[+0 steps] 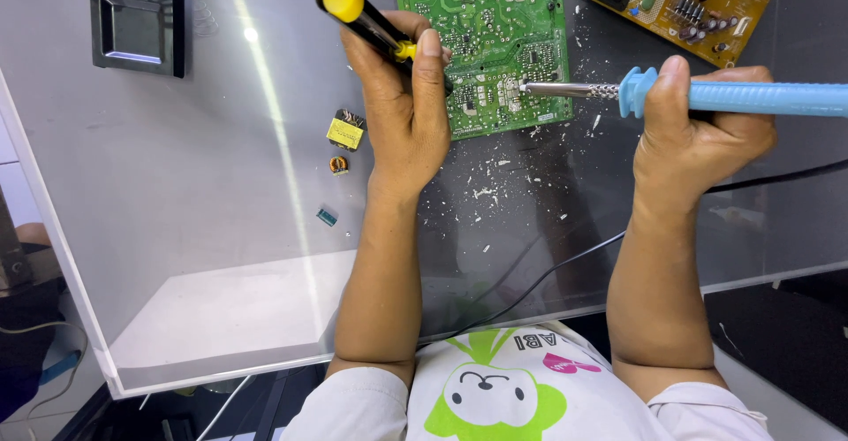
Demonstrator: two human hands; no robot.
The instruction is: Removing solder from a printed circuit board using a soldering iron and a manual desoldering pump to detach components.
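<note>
The grey surface (177,185) carried the green circuit board (481,44), lying flat at its far side; stiff but fragile, it looked best gripped by its edges. Your right hand (698,132) was clamped on the blue soldering iron (751,97), tip touching the board. Your left hand (402,105) was closed around the yellow-capped screwdriver (362,17).

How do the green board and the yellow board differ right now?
The green board lies solder side up, showing traces and joints; the yellow board lies component side up, with a black socket and other parts standing on it. The green board is being worked: the soldering iron tip touches it and the left hand rests at its edge. The yellow board lies untouched, beyond the right hand. Both lie flat on the grey table.
</note>
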